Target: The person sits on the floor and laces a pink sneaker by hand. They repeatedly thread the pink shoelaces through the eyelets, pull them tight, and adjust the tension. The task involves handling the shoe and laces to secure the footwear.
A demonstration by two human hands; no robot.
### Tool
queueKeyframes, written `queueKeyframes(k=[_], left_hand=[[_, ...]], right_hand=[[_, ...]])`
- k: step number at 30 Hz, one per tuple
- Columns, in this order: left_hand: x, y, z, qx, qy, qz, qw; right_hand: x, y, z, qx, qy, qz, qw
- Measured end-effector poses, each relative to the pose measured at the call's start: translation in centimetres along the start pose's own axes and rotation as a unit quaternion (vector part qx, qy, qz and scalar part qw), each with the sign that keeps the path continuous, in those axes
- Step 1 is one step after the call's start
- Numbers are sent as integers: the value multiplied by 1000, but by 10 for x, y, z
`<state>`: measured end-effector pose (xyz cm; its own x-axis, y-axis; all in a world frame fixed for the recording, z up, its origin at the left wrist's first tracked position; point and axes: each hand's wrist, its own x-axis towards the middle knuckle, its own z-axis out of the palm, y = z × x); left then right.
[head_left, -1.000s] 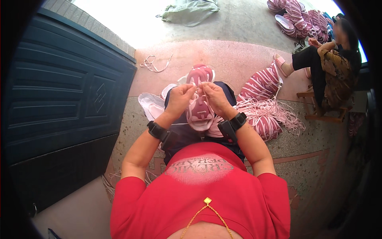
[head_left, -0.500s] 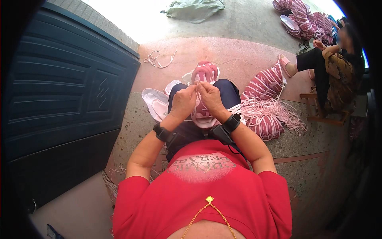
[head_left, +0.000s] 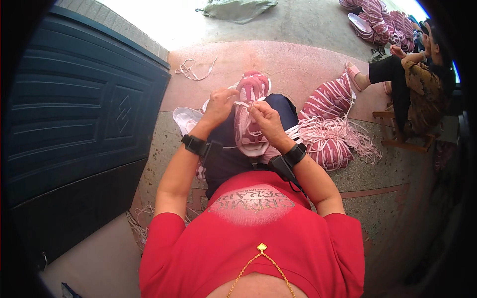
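A pink and white shoe (head_left: 250, 130) rests on my lap between my dark-trousered knees, its toe pointing away from me. Over its laced front, my right hand (head_left: 267, 119) pinches a pale shoelace (head_left: 241, 104), with a short length sticking out to the left. My left hand (head_left: 219, 107) is just left of the shoe, fingers curled together; whatever they may hold is too small to make out. Beside my left knee lies another pale pink shoe (head_left: 186, 120), partly hidden by my left hand and arm.
Bundles of pink shoe pieces tied with laces (head_left: 330, 144) lie at my right. A loose lace (head_left: 194, 70) is on the floor ahead. A dark blue door (head_left: 84, 104) stands at left. Another person (head_left: 422, 89) sits on a wooden stool at right, near more bundles (head_left: 380, 25).
My hands, together over the shoe before, are now apart: the left has moved left and slightly farther away. A lace end now shows at my right fingertips.
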<state>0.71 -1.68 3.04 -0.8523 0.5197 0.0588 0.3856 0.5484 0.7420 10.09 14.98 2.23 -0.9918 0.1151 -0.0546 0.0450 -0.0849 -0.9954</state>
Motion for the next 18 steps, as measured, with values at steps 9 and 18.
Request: queueKeyframes(k=[9,18], left_hand=[[35,-1,11,137,-168,-4,976],[15,9,30,271,-95,132,949]], right_hand=[[-18,-43,-47,93,-77,52,991],[-34,-47,-55,89,-99,66,989]])
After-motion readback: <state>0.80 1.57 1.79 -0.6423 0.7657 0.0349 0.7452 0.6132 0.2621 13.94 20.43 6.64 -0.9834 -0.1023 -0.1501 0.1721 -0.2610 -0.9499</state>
